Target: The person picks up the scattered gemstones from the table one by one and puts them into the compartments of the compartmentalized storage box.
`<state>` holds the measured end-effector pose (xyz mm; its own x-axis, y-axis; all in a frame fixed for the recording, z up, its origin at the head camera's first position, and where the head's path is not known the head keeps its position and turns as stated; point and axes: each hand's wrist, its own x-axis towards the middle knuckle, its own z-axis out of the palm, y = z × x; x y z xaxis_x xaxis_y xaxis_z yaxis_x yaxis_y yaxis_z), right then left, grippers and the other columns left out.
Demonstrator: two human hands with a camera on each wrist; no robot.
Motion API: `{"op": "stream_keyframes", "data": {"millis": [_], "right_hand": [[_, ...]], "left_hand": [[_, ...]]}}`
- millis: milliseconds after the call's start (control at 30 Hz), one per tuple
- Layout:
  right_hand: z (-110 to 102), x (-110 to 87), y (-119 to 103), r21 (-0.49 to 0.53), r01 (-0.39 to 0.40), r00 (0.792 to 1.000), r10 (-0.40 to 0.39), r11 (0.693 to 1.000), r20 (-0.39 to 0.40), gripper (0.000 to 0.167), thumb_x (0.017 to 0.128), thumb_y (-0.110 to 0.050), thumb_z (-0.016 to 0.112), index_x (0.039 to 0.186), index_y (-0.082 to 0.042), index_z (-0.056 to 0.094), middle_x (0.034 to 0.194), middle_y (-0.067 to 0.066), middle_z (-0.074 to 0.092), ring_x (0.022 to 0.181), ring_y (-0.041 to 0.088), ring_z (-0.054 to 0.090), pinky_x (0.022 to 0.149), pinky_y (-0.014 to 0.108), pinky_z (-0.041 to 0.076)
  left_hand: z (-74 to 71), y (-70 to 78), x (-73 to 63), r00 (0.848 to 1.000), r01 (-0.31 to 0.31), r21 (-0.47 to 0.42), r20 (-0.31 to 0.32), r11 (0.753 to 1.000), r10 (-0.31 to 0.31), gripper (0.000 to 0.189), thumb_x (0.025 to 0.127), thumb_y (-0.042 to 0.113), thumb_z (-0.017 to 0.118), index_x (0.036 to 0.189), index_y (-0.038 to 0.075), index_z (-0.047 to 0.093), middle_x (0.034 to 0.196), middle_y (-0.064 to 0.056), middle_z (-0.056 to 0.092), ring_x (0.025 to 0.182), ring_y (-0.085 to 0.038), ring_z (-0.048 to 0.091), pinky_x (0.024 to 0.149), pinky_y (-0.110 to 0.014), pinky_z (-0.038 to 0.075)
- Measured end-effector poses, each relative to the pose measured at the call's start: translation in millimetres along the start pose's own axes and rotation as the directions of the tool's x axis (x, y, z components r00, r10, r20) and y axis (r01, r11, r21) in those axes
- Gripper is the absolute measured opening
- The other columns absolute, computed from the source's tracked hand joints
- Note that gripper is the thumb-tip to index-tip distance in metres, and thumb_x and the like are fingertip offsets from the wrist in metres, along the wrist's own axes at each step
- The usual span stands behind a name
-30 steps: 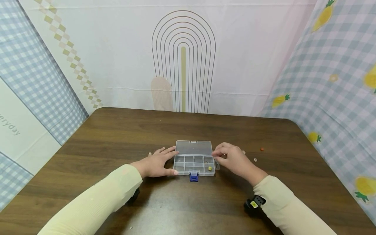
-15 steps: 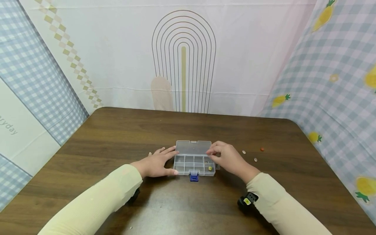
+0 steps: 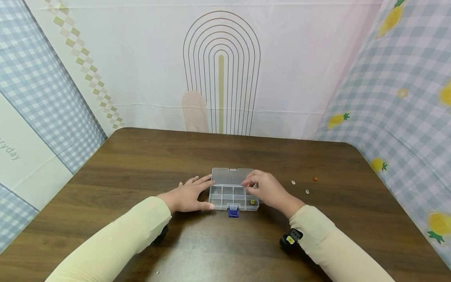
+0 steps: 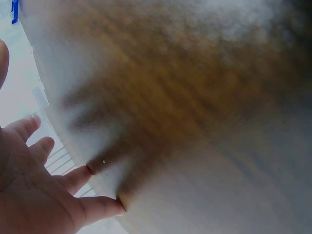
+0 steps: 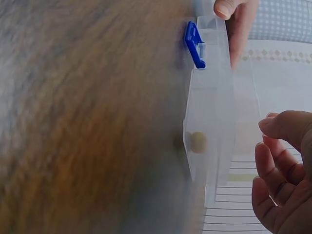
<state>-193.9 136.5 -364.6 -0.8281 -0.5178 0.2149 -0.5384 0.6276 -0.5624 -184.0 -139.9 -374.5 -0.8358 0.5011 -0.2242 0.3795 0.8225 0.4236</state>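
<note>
A clear plastic compartment box [image 3: 227, 197] lies on the table, its lid [image 3: 225, 176] folded back and its blue latch [image 3: 233, 212] toward me. My left hand [image 3: 192, 195] spreads its straight fingers along the box's left side, the thumb at the front corner. Over the right part of the back row is my right hand [image 3: 266, 190], its thumb and fingertips drawn together. In the right wrist view the thumb and index tips nearly meet; I cannot tell whether something small is between them. A yellow bead [image 3: 252, 201] sits in the front right compartment.
To the right of the box lie two pale beads, one [image 3: 293, 182] nearer the hand and one [image 3: 307, 192] farther right, and an orange bead [image 3: 315, 178] behind them. A tiny pale piece [image 3: 157, 272] lies near the front edge.
My right hand has moved left from the box's right edge to above its back row, its pinched fingers staying together. The left hand and box have stayed in place.
</note>
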Motion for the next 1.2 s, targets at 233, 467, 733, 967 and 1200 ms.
{"op": "stream_keyframes", "data": {"millis": [233, 467, 733, 967, 1200], "right_hand": [[4.1, 3.4, -3.5, -0.018, -0.037, 0.999, 0.037, 0.999, 0.033, 0.011, 0.087, -0.003, 0.068, 0.094, -0.006, 0.077, 0.097, 0.001, 0.064, 0.077, 0.009, 0.056, 0.063, 0.022, 0.048], [7.7, 6.2, -4.2, -0.019, -0.077, 0.996, 0.078, 0.997, 0.052, 0.01, 0.086, -0.004, 0.07, 0.093, -0.007, 0.077, 0.098, 0.0, 0.064, 0.081, 0.011, 0.057, 0.067, 0.023, 0.05], [11.5, 8.7, -4.5, -0.068, -0.057, 0.996, 0.062, 0.996, 0.068, 0.009, 0.086, -0.004, 0.071, 0.092, -0.008, 0.077, 0.096, -0.001, 0.064, 0.081, 0.011, 0.058, 0.069, 0.024, 0.05], [14.7, 9.6, -3.5, -0.101, -0.048, 0.995, 0.056, 0.994, 0.08, 0.009, 0.087, -0.005, 0.071, 0.091, -0.009, 0.077, 0.093, -0.003, 0.063, 0.08, 0.009, 0.058, 0.069, 0.024, 0.05], [16.0, 9.5, -5.9, -0.12, -0.03, 0.995, 0.041, 0.992, 0.089, 0.009, 0.087, -0.006, 0.071, 0.093, -0.01, 0.077, 0.094, -0.003, 0.064, 0.078, 0.008, 0.057, 0.067, 0.023, 0.048]], "left_hand": [[0.3, 0.1, 0.3, 1.0, 0.007, 0.004, 0.004, 1.0, -0.007, 0.081, 0.087, 0.059, 0.061, 0.153, 0.025, 0.03, 0.162, 0.004, 0.014, 0.146, -0.039, 0.011, 0.102, -0.076, 0.011], [0.1, 0.7, 0.6, 1.0, 0.012, 0.008, -0.003, 1.0, -0.012, 0.08, 0.086, 0.06, 0.061, 0.153, 0.026, 0.031, 0.161, 0.004, 0.016, 0.146, -0.039, 0.012, 0.102, -0.076, 0.012], [0.0, 0.5, 0.4, 1.0, 0.013, 0.009, 0.001, 1.0, -0.013, 0.081, 0.086, 0.06, 0.061, 0.153, 0.026, 0.031, 0.162, 0.005, 0.015, 0.146, -0.038, 0.012, 0.102, -0.076, 0.012], [0.6, 0.3, 0.6, 1.0, 0.011, 0.005, 0.008, 1.0, -0.011, 0.081, 0.086, 0.061, 0.06, 0.153, 0.026, 0.03, 0.162, 0.006, 0.014, 0.146, -0.039, 0.011, 0.102, -0.076, 0.011], [1.5, -0.4, -0.1, 1.0, 0.012, 0.004, 0.004, 1.0, -0.012, 0.081, 0.086, 0.061, 0.061, 0.153, 0.026, 0.031, 0.161, 0.006, 0.015, 0.146, -0.038, 0.012, 0.103, -0.075, 0.012]]}}
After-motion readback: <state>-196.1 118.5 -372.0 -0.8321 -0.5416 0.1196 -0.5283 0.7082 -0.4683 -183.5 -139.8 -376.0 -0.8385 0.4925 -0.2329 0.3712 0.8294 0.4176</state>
